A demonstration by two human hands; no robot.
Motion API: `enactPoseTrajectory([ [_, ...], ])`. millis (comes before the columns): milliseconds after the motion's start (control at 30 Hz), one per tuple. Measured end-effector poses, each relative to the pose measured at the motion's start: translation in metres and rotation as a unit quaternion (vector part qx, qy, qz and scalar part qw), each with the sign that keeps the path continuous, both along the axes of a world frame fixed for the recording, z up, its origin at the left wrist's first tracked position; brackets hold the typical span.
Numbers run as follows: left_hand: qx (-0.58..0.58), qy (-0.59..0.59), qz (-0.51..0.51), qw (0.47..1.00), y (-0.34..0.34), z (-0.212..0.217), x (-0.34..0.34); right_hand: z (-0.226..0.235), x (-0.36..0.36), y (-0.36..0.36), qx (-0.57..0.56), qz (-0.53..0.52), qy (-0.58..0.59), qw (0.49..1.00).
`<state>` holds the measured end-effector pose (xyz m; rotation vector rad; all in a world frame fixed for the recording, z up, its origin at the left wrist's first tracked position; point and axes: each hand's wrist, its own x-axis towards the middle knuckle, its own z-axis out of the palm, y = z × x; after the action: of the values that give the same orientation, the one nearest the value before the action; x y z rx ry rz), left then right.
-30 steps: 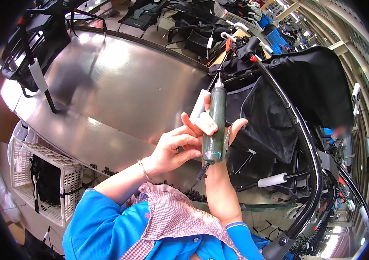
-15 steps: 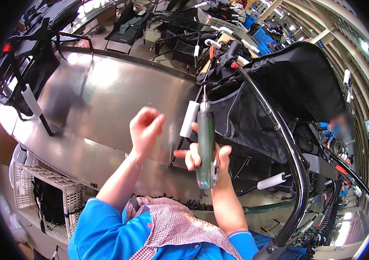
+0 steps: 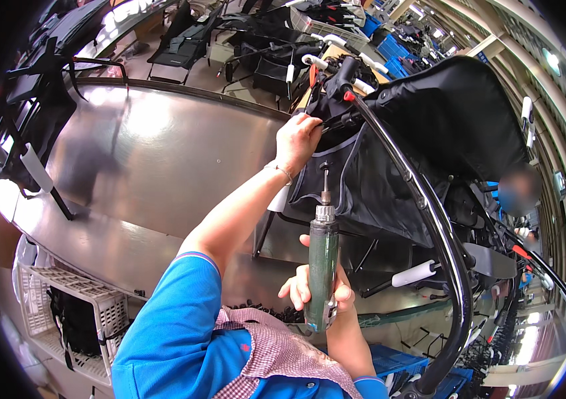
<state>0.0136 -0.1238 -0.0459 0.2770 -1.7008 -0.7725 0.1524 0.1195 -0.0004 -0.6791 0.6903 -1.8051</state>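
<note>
My right hand (image 3: 299, 286) is wrapped round a dark green electric screwdriver (image 3: 323, 259), which points away from me. A small dark piece (image 3: 325, 166) sits at the tip of its bit; I cannot tell its kind. Farther off, my left hand (image 3: 298, 141) has its fingers closed at the black fabric and frame at the near-left corner of a stroller (image 3: 442, 120). What those fingers pinch is hidden. The stroller has a black canopy, a black pouch (image 3: 343, 169) and a curved shiny black tube (image 3: 422, 193). The screwdriver is apart from it.
A shiny metal table (image 3: 170, 153) lies under the work. Another black stroller frame (image 3: 40, 120) stands at the left. A pale plastic crate (image 3: 73, 306) holds black fabric below it. Several black small parts (image 3: 273, 312) lie along the near edge. A co-worker (image 3: 516, 193) is at the right.
My left hand has moved right and away from me to the stroller corner, and its fingers have closed there. The screwdriver has come nearer to me, with a dark piece now visible at its tip.
</note>
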Motion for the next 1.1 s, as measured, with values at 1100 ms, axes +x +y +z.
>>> enactPoseTrajectory([
  [1100,0.175,0.049,-0.156,0.971,-0.015,-0.015,-0.015,-0.019,-0.003,0.005,0.058,-0.041,0.029,0.997],
])
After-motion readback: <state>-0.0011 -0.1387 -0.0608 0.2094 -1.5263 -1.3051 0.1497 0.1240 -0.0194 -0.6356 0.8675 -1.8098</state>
